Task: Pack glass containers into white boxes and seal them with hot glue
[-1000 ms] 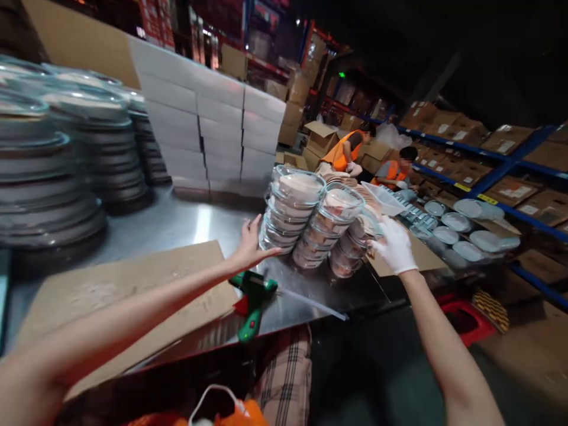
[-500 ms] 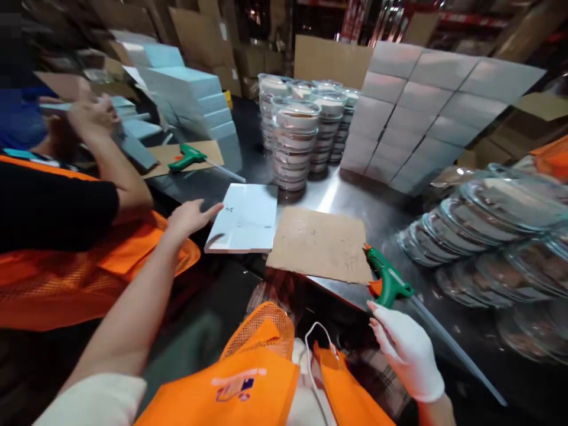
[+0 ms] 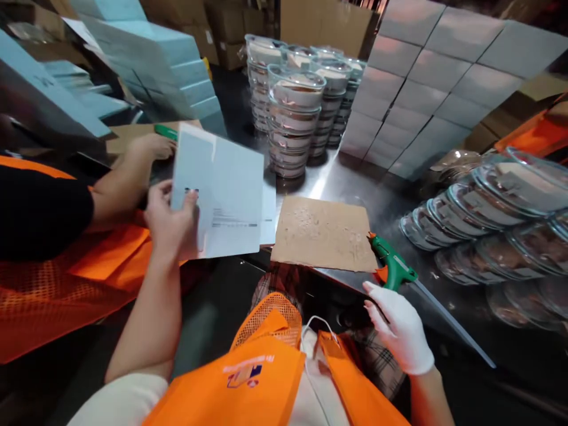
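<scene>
In the head view, my bare left hand (image 3: 171, 216) grips a flat white carton (image 3: 226, 192) by its left side, thumb on the printed face. The carton is raised and tilted over the front edge of the table. Behind it, another white flat piece (image 3: 268, 207) shows at the right, mostly covered. My right hand (image 3: 399, 328), in a white glove with bare fingertips, is at the table edge with fingers loosely bent and apart. Just beyond it lies a green glue gun (image 3: 394, 263) with a long glue stick out of its back. Its orange nozzle is beside a cardboard sheet (image 3: 323, 234).
Clear round tubs (image 3: 295, 118) stand in stacks at the back. White boxes (image 3: 430, 89) form a wall behind right. More tubs (image 3: 492, 195) lean at the right. At the left are a co-worker's hand (image 3: 148, 148), another green glue gun (image 3: 165, 131) and stacked white boxes (image 3: 173, 65).
My left hand has gone from pointing at the white piece on the table to holding a carton up over it. The co-worker's hand has come down to the other glue gun.
</scene>
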`<state>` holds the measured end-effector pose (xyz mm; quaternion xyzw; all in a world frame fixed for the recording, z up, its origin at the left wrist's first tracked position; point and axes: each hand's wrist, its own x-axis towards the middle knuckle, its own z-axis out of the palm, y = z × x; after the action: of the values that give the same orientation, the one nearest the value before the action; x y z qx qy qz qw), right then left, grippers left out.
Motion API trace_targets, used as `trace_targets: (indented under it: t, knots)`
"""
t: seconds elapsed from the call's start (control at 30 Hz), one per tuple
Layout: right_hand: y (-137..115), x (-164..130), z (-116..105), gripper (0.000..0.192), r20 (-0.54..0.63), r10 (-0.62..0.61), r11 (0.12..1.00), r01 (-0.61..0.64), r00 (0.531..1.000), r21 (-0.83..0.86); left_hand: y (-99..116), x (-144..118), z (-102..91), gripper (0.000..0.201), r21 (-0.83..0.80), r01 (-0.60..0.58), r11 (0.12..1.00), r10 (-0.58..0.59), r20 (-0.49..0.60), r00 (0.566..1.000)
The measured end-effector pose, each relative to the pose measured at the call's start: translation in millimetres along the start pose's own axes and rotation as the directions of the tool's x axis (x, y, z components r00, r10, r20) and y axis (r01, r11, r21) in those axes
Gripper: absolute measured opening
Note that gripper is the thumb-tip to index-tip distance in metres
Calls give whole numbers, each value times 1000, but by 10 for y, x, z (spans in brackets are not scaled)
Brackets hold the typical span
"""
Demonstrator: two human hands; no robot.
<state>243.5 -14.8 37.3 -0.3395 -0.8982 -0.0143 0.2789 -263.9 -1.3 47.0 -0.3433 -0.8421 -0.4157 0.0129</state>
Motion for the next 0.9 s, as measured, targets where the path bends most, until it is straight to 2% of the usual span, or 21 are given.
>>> trace_targets:
  t: [0.03,0.07,0.1,0.13,0.17,0.23,0.27,0.33,0.37,0.4,0.47,0.53,0.57,0.6,0.67,0.77,0.8,0.83,0.9]
  knots:
    - [-38,12,-23,43,-49,28,999,-27,998,20,126,-176,-131,50,-110,-122,986,114,-71,991]
    - [-100,51,-47,54,-108,43,998,-38,993,42,259,-376,-239,47,-161,-256,953,232,-154,960]
    - [-180,110,-68,64,-173,38,998,-27,984,62,388,-589,-316,44,-180,-360,915,342,-126,931]
    - [-267,182,-81,71,-235,21,997,-3,972,77,499,-806,-357,40,-244,-416,876,426,-13,905]
    - [-351,255,-80,73,-291,-6,996,33,957,88,585,-1018,-361,36,-305,-454,837,506,116,855]
    - [-469,363,-44,67,-350,-20,991,65,937,118,658,-1399,-276,28,-438,-487,756,638,326,697]
    - [-496,380,-15,59,-352,18,989,34,936,143,646,-1556,-204,24,-500,-495,710,694,382,610]
    - [-487,326,36,38,-307,163,975,-105,938,196,549,-1783,-54,18,-601,-508,617,783,407,470]
    - [-458,262,49,27,-257,256,952,-198,932,232,482,-1850,6,17,-634,-511,581,811,396,430]
    - [-419,186,50,22,-167,341,916,-287,925,282,415,-1887,48,16,-652,-514,558,827,381,414]
    - [-329,38,23,33,156,425,790,-450,891,416,302,-1890,81,16,-657,-512,553,827,362,430]
    - [-253,-47,-13,49,509,304,595,-578,805,558,235,-1846,79,19,-638,-511,576,811,366,457]
    - [-232,-58,-19,57,622,203,486,-630,756,606,217,-1830,83,23,-616,-534,579,811,368,455]
    - [-224,-53,-12,66,682,118,384,-666,722,639,203,-1829,98,28,-587,-576,569,821,368,436]
    - [-249,-19,43,82,712,-9,231,-691,702,685,171,-1900,171,48,-524,-683,508,858,378,348]
    - [-345,-40,171,87,653,-164,145,-637,739,757,74,-2154,338,103,-490,-759,429,863,471,184]
    - [-374,-89,203,87,616,-198,147,-599,762,787,35,-2239,384,112,-497,-751,434,847,510,152]
    - [-394,-162,220,87,586,-196,178,-559,786,810,-2,-2302,413,112,-506,-736,450,829,543,133]
    - [-402,-356,205,85,550,-82,300,-505,831,809,-53,-2326,406,95,-542,-693,476,810,577,105]
